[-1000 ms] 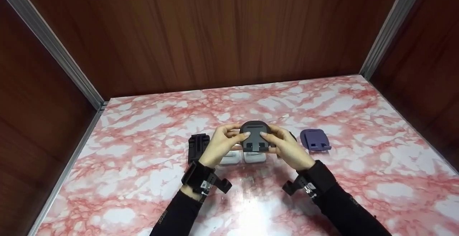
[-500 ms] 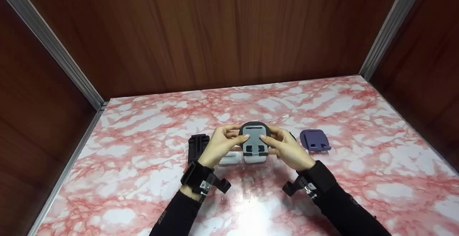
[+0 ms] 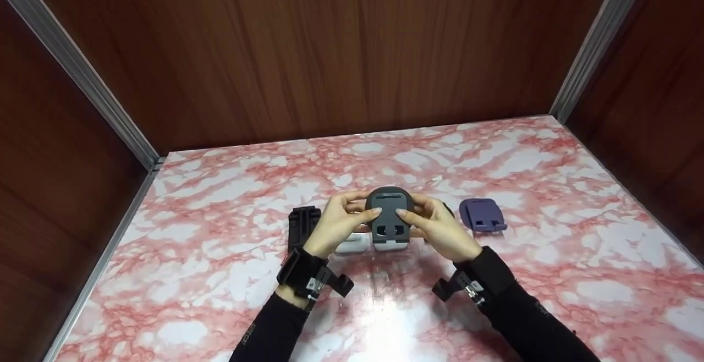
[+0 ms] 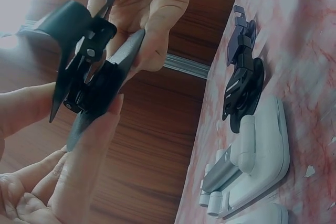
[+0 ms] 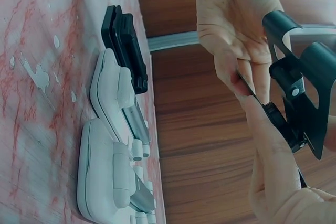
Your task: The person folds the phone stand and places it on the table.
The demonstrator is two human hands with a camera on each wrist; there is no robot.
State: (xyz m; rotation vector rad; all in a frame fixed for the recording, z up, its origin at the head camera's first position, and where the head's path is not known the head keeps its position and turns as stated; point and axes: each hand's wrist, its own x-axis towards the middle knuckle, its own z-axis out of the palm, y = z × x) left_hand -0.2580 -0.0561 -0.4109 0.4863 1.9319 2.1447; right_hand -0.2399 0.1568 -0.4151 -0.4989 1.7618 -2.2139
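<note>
Raised above the table, a dark grey foldable phone stand (image 3: 390, 216) is held between both hands. My left hand (image 3: 342, 220) grips its left edge, thumb on the front plate and fingers behind. From the other side my right hand (image 3: 439, 227) grips the right edge in the same way. The plate has a slot near the top and two cutouts low down. In the left wrist view the phone stand (image 4: 89, 77) appears side-on, its hooked plate angled away from the round base on a hinge. The right wrist view shows the hinge and curved lips of the stand (image 5: 299, 82).
On the marbled table (image 3: 220, 274), two white folded stands (image 3: 351, 244) lie just below the hands. A black stand (image 3: 302, 223) lies left, a purple stand (image 3: 483, 215) right. Another black stand (image 4: 244, 90) is mostly behind my right hand. Wood panels (image 3: 352, 54) enclose the table.
The stand's front plate has tilted, so its lower lip sits lower in view and the cutouts show more fully. The hands keep nearly the same place and grip.
</note>
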